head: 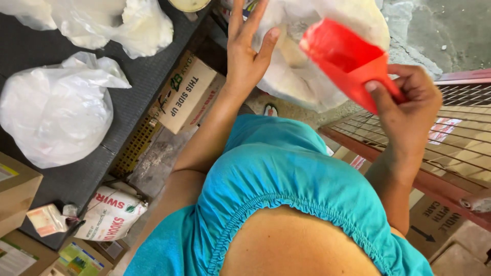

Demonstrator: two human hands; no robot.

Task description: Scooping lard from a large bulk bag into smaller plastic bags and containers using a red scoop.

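My right hand (409, 110) grips the handle end of a red plastic scoop (345, 59), whose open mouth points up and left toward a large white plastic sack (307, 76). My left hand (245, 48) is held up with fingers spread, its palm against the left side of that sack's opening. I cannot see what is inside the sack. My teal garment fills the bottom of the view.
A dark table (143, 76) at left carries tied white plastic bags (56, 112) and more bags (128, 23) at the back. Cardboard boxes (186, 94) and a printed sack (112, 212) lie below it. A red-framed wire grille (460, 138) stands at right.
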